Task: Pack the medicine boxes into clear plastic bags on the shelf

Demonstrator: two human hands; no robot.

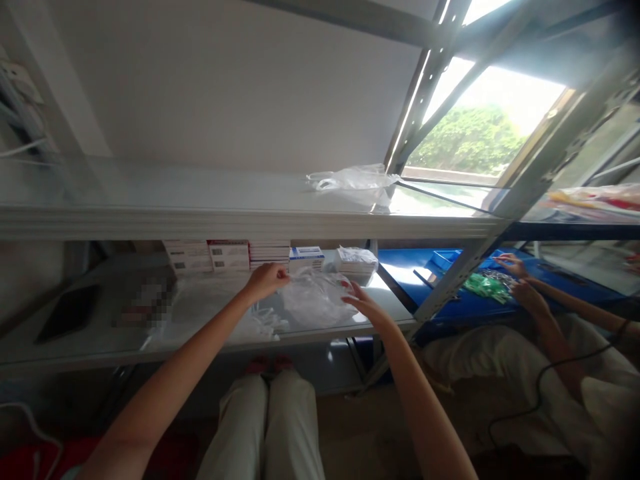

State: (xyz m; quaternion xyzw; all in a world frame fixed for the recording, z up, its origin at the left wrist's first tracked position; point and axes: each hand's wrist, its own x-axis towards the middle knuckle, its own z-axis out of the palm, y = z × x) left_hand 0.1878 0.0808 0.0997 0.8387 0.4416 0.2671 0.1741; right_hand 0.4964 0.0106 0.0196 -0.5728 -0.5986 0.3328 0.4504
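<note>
A clear plastic bag [315, 297] lies puffed up on the lower shelf in front of me. My left hand [267, 280] pinches its upper left edge between thumb and fingertips. On the bag's right side rests my right hand [361, 301], its fingers apart and touching the film. Just left of the bag, more crumpled clear bags [265, 323] spread along the shelf's front edge. Behind my hands stand stacked white and red boxes [228, 255], a blue and white box [307, 256] and a plastic-wrapped stack [356, 261].
A dark flat tablet-like object [69, 312] lies on the shelf at left. Above runs an upper shelf [200, 223] bearing a crumpled bag [353, 181]. A slanted metal post [455, 280] stands at right. Beyond it a co-worker's hands [523, 287] handle green pieces [487, 287] on a blue table.
</note>
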